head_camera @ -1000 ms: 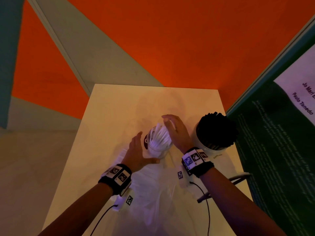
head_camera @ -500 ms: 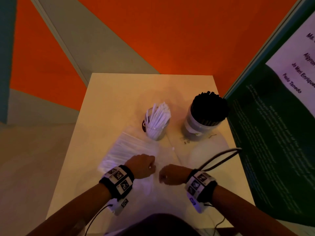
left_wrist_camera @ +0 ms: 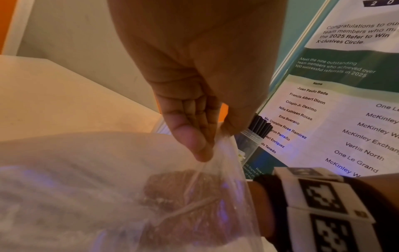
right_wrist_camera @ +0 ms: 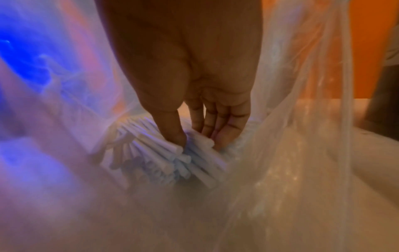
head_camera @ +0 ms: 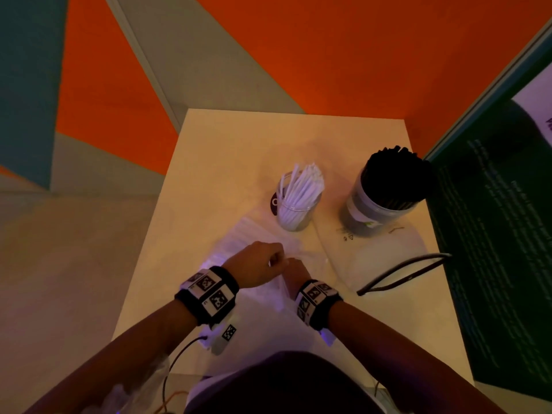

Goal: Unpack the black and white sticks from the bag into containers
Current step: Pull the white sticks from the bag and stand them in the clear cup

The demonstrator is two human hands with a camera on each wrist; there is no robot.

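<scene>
table (head_camera: 227, 162): pale top, orange wall behind, green poster board (head_camera: 493, 234) along right edge, printed text on it.
clear plastic bag (head_camera: 254, 234): lying on near half of table, mouth lifted toward the person, film blurry in both wrist views.
grey jar (head_camera: 363, 215): far right on table, just beside the poster board, packed with black sticks (head_camera: 394, 174) standing upright.
clear jar (head_camera: 294, 215): left of grey jar, apart from it, just past far edge of bag, partly filled with white sticks (head_camera: 301, 189) leaning right.
dark cable loop (head_camera: 403, 270): on table right of the hands.
left hand (head_camera: 254, 264): above the bag near its mouth, fingers (left_wrist_camera: 190, 136) curled, thumb and fingers pinching bag film and holding it up.
right hand (head_camera: 294, 271): touching or just beside left hand in head view, reaching inside the bag.
in right wrist view: thumb and fingers (right_wrist_camera: 224, 133) closing round a bundle of loose white sticks (right_wrist_camera: 164, 153) inside bag, thumb pressed into the bundle, fingertips on other side. bundle lying fanned on bag floor.
wrist bands with black-and-white markers on both wrists.
</scene>
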